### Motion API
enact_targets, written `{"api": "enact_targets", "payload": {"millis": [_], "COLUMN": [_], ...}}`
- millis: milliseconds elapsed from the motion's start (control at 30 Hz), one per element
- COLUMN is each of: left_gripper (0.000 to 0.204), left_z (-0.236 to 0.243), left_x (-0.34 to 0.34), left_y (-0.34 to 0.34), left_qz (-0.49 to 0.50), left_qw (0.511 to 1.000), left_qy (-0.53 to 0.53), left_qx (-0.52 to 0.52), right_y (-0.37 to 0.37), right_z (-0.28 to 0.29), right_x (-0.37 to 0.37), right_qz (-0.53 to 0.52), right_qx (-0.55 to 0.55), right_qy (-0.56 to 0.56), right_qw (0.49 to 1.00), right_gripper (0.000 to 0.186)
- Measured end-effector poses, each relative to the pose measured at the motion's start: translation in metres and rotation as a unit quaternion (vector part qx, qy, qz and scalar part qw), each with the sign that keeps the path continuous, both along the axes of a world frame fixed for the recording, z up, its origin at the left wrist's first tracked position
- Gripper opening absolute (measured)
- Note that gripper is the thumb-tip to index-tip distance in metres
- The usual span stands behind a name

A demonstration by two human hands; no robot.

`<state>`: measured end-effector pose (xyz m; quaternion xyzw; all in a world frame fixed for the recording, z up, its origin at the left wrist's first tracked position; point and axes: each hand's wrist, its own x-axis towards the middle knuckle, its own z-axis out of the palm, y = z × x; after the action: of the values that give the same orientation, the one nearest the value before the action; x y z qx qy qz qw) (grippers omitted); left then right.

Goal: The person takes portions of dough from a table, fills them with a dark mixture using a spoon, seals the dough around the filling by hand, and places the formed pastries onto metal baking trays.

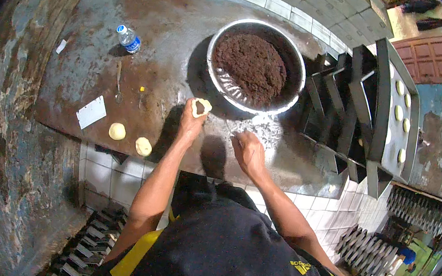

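Cupped in my left hand [190,125] is an opened piece of pale yellow dough [201,108] with dark brown filling in its middle. My right hand [250,150] hovers over or rests on the table beside a whitish floury patch, its fingers curled in; whatever they may hold is hidden. Just beyond both hands stands a wide silver metal basin [295,98] with a heap of dark brown crumbly filling [253,64]. To the left, near the table's front edge, lie two round dough balls, one smooth [117,131] and one rougher [143,147].
On the stained table [162,30] are a water bottle [129,40], a white card [91,112] and a thin spoon-like utensil [119,82]. Dark metal trays [360,95] stack at the right, the end one [400,133] bearing several pale dough pieces. A peeling wall [16,83] borders the left.
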<state>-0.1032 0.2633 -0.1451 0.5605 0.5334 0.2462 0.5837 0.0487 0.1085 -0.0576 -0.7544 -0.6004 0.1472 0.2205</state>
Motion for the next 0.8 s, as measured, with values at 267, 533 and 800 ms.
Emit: {"api": "enact_targets", "payload": {"millis": [267,533,800], "left_gripper": [0.062,0.030,0.064], "left_z": [0.065,0.122,0.184], "left_x": [0.040,0.100,0.134], "left_y": [-0.098,-0.214,-0.331], "left_qz": [-0.201,-0.221,-0.406], "left_qw": [0.975,0.913,0.893], "left_qy": [-0.098,-0.289,-0.130], "left_qx": [0.008,-0.184,0.143], "right_y": [-0.023,-0.182,-0.310], "right_z": [0.055,0.052,0.067], "right_x": [0.002,0.037,0.097], "right_qz": [-0.071,-0.194,-0.213], "right_qx": [-0.044,0.189,0.189], "right_qy": [0.133,0.159,0.612], "right_qw": [0.988,0.949,0.738], "right_gripper": [0.065,0.055,0.024]}}
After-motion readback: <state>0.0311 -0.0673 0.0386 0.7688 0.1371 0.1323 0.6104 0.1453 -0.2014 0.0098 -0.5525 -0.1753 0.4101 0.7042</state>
